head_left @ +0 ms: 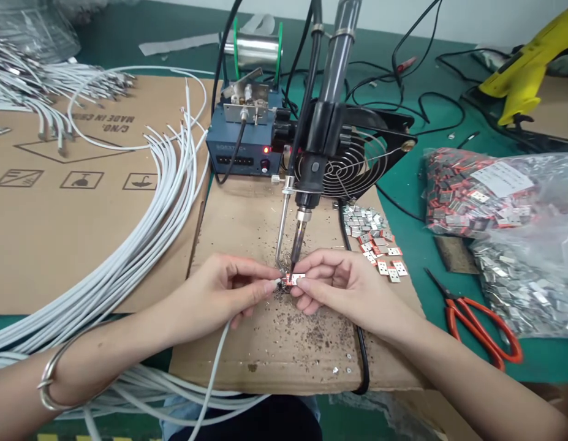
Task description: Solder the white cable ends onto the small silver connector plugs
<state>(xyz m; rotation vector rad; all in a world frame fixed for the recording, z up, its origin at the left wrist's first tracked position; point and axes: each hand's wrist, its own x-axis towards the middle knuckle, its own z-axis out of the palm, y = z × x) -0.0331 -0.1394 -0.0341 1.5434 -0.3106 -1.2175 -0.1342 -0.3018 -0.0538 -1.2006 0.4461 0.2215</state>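
Observation:
My left hand (pixel 233 285) pinches the end of a white cable (pixel 214 361), whose length hangs down from under the fingers. Between the thumb and fingers of my right hand (pixel 339 282) is a small USB connector (pixel 297 279) with red and silver parts. The cable end meets the connector directly under the tip of a soldering iron (pixel 298 245), which is clamped upright in a stand. A thin metal solder feed tube (pixel 282 229) points down at the same spot. Fingers partly hide the joint.
A blue solder feeder (pixel 244 150) with a solder spool (pixel 258 49) stands behind, beside a fan (pixel 343 165). Loose connectors (pixel 380 251), bags of connectors (pixel 477 190) and red-handled scissors (pixel 481 324) lie right. A bundle of white cables (pixel 141 257) curves along the left.

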